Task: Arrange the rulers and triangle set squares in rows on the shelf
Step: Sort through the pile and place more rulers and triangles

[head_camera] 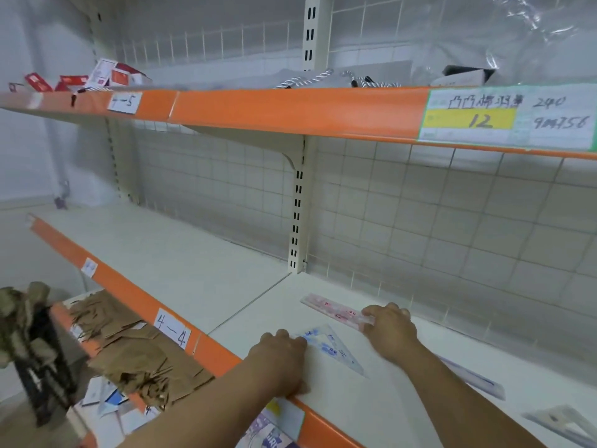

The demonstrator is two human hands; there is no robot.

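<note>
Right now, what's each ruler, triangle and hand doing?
pink ruler: flat on shelf, right hand at its end.
blue set square: flat, left hand touching its corner.
left hand: fingers flat on shelf.
right hand: on ruler end, grip unclear.
clear ruler: flat, no hand on it.

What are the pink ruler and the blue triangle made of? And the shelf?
The pink ruler looks like see-through plastic: the pale shelf shows through its pink print. The blue triangle looks like clear plastic too, with blue marks on it. The shelf seems to be painted metal, smooth and cream, but that is a guess.
</note>
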